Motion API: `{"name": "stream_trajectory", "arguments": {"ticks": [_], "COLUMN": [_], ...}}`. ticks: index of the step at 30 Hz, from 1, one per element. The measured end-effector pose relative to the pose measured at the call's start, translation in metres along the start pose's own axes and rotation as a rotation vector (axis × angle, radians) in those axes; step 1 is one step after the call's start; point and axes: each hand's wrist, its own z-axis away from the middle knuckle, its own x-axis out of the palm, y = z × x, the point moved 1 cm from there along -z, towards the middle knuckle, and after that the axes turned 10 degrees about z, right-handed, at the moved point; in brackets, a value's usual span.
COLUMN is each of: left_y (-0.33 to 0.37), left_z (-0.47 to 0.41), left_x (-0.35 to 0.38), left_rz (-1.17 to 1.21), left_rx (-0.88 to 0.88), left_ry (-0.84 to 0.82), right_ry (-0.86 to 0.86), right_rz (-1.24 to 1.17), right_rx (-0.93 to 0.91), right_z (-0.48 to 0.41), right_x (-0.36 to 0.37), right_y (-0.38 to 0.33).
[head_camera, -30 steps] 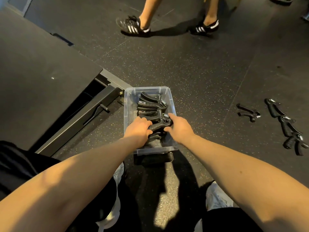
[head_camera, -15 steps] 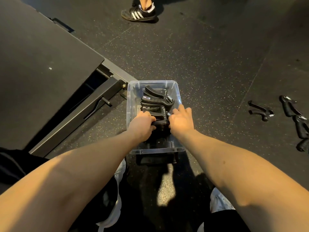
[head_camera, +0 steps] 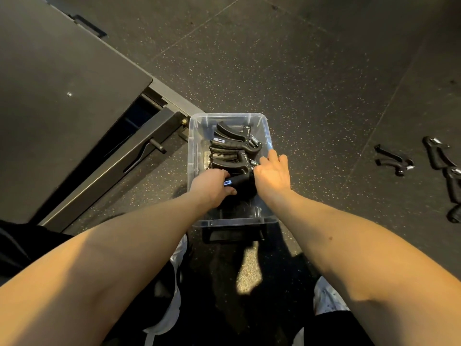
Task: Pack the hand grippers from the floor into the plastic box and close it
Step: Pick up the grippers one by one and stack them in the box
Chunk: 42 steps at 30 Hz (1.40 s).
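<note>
While my left hand point(head_camera: 212, 188) is curled round the black handle of a hand gripper point(head_camera: 240, 181) low inside the plastic box point(head_camera: 269, 136), my right hand point(head_camera: 273, 176) lies over its spring end with fairly straight fingers. Pressing or pinching, I can't tell from here.

The gripper sits at the near end of the box, touching the packed grippers point(head_camera: 232, 146) stacked toward the far wall. I'd judge these stiff and fairly light: hard arms, a metal coil at the head, textured handles, nothing fragile. They're an awkward shape, though, and those splayed arms look ready to snag on their neighbours.

The best hold, I reckon, is one handle to carry and the head to steer it flat.

More loose grippers point(head_camera: 394, 161) lie on the floor point(head_camera: 311, 71), well off to my right. So the packing isn't finished, and the box stands open.
</note>
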Motion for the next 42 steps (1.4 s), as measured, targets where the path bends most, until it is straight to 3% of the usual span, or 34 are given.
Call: {"name": "stream_trajectory", "arguments": {"ticks": [28, 36, 42], "left_y": [-0.004, 0.018, 0.060], "left_z": [-0.003, 0.019, 0.039], "left_x": [0.000, -0.021, -0.034], "left_rz": [-0.008, 0.040, 0.033], "left_rx": [-0.007, -0.012, 0.088], "left_ry": [-0.030, 0.108, 0.064], "right_ry": [0.018, 0.066, -0.006], "right_rz": [0.006, -0.344, -0.611], "right_rx": [-0.042, -0.007, 0.156], "right_z": [-0.005, 0.024, 0.065], "right_x": [0.013, 0.015, -0.006], "right_y": [0.005, 0.032, 0.082]}}
